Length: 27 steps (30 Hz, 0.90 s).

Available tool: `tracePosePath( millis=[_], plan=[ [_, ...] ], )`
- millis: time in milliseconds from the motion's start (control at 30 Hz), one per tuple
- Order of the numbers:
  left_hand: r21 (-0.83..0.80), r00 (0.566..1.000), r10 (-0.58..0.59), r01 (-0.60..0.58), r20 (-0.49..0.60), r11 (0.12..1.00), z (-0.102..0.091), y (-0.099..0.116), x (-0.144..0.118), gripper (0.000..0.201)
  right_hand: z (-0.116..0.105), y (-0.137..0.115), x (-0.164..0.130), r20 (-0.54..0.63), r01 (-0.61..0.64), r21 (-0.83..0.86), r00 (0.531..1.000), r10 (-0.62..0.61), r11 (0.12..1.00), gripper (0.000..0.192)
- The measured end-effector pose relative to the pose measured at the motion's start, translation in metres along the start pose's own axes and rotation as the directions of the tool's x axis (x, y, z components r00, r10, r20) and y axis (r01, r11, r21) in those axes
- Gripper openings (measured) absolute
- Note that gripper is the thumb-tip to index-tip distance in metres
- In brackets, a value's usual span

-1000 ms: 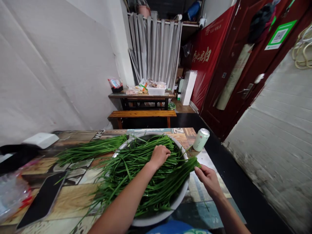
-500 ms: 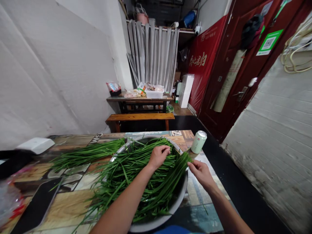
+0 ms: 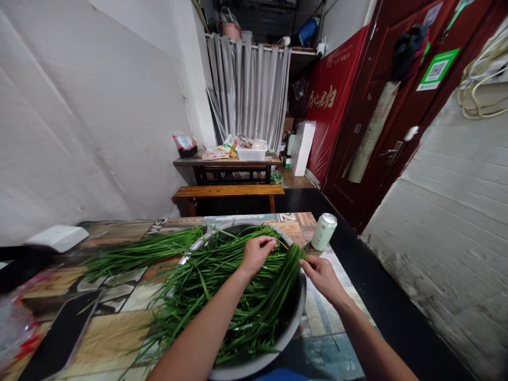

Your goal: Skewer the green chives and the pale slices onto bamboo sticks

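Note:
A wide metal basin (image 3: 294, 317) on the patterned table holds a big heap of long green chives (image 3: 222, 286). My left hand (image 3: 256, 254) rests on top of the heap near the basin's far side, fingers pinched on a few chive stalks. My right hand (image 3: 323, 275) is at the basin's right rim, pinching the ends of a bunch of chives that lies across the heap. A second pile of chives (image 3: 138, 253) lies on the table left of the basin.
A pale green drink can (image 3: 324, 231) stands at the table's far right corner. A dark phone (image 3: 59, 338) lies at the near left, a white box (image 3: 59, 237) and a plastic bag (image 3: 16, 328) further left. Beyond are a wooden bench (image 3: 228, 190), another table and a red door.
My right hand has moved left and closer to the basin's rim with the chive ends. My left hand has shifted slightly and pinched stalks. The view tilted a little.

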<state>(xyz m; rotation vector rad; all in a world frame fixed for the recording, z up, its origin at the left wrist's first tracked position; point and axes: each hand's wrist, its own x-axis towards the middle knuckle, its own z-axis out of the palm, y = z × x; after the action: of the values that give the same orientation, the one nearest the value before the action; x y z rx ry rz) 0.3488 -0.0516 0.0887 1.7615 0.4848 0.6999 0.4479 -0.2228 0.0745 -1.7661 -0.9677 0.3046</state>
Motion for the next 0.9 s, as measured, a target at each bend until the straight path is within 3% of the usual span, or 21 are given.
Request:
tracePosePath(
  millis=[633,900],
  plan=[
    [0.028,1.000,0.012,-0.011,-0.022,1.000,0.0005,-0.0014,0.0008,0.025,0.0014,0.0023,0.0006,0.005,0.005,0.013,1.000,-0.005,1.000,0.033],
    [0.080,0.997,0.070,-0.067,-0.044,0.995,0.0036,0.0013,-0.0032,0.020,0.0014,-0.0036,-0.0007,0.015,0.000,0.031,1.000,0.000,1.000,0.035]
  ],
)
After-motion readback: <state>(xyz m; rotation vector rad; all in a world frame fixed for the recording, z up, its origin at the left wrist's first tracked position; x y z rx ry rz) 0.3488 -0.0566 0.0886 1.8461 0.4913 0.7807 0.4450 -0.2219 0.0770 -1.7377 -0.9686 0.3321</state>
